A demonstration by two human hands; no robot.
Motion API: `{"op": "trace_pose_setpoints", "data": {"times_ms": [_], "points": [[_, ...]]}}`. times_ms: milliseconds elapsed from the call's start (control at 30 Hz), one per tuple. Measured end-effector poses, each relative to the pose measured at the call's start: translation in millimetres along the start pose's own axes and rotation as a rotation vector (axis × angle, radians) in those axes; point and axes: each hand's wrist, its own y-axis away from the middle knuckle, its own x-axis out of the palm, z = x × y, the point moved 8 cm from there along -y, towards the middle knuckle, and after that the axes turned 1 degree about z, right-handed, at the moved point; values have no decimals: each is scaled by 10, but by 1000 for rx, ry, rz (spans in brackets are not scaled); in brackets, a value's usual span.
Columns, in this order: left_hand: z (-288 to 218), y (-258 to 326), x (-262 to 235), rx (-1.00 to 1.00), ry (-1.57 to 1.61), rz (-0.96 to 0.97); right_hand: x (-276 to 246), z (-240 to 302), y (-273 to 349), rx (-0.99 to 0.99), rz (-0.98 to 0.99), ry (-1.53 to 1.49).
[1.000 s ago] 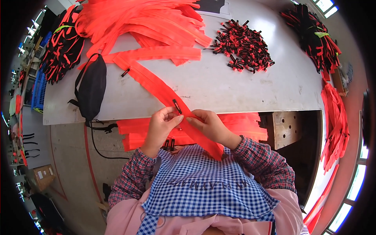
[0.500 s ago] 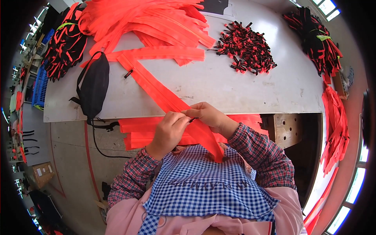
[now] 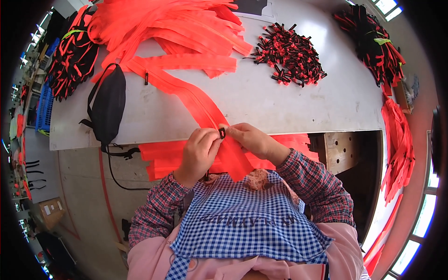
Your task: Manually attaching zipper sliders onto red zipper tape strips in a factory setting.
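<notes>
A long orange-red zipper tape (image 3: 200, 103) runs from the table over its front edge, its free end hanging above my lap. At the table edge, a small black zipper slider with a pull (image 3: 222, 133) sits on the tape between my fingertips. My left hand (image 3: 198, 151) is closed, pinching the slider from the left. Just right of it, my right hand (image 3: 254, 140) is closed with thumb and forefinger on the tape beside the slider. Part of the slider is hidden by the fingers. Another black zipper pull (image 3: 146, 78) rests farther up, by the tape's left edge.
Orange-red tapes (image 3: 168, 28) are heaped at the back left. Black-and-red zipper pulls (image 3: 291, 58) form a pile at the back right. A black pouch (image 3: 108, 107) lies at the left edge. Bundled black-and-red strips (image 3: 74, 58) stand beyond it. More tapes (image 3: 163, 156) lie below the tabletop.
The slider between my hands has turned into clearer view and moved slightly up and left. The tape now curves more, and its hanging end has shifted up and left.
</notes>
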Motion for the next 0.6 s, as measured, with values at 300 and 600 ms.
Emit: {"op": "trace_pose_setpoints", "data": {"times_ms": [300,600], "points": [[584,-55,-206,-263,-72,-201,229,59,318,-293,24,46],[2188,33,-1500,-568,-433,-510,1,127,1324,-243,169,543]]}}
